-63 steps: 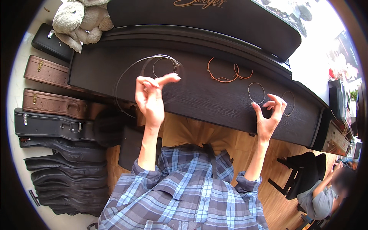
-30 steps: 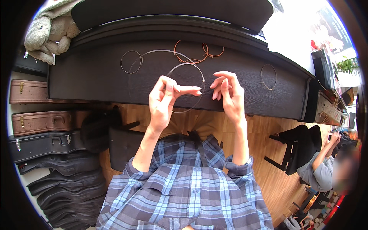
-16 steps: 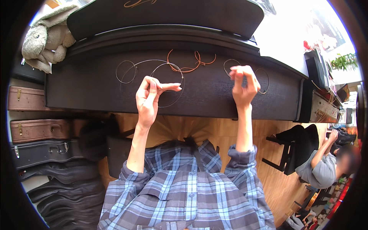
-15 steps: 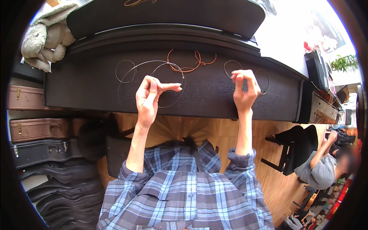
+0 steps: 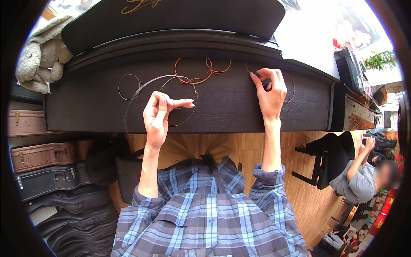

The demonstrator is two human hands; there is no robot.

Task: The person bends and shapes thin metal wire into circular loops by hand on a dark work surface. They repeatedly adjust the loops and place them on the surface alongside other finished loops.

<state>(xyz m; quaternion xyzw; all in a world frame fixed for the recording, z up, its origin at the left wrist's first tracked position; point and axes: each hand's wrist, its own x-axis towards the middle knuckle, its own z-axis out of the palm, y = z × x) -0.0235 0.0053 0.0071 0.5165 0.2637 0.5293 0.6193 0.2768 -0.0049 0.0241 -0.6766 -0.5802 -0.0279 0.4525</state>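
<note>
My left hand (image 5: 156,118) is over the front of a black piano lid (image 5: 227,111). Its thumb and fingers pinch a silver guitar string (image 5: 147,79), whose wide loops spread to both sides, and its index finger points right. My right hand (image 5: 272,96) is closed in a pinch farther right, on a thin guitar string (image 5: 247,67) whose end sticks out past the fingertips; the rest is mostly hidden. Between the hands and farther back lies an orange-bronze string (image 5: 201,80) in loose curves. Small coiled strings lie at the left (image 5: 124,76) and beside my right hand (image 5: 294,88).
At the back left sits a plush rabbit (image 5: 40,60). Brown and black instrument cases (image 5: 43,156) are stacked at the left. A black amplifier-like box (image 5: 357,107) stands at the right. Beyond the piano, a person in grey (image 5: 353,184) sits on the right.
My right hand has turned and closed on the thin string, lifting its coil from where it lay. My left hand keeps its pinch. The whole view has shifted slightly.
</note>
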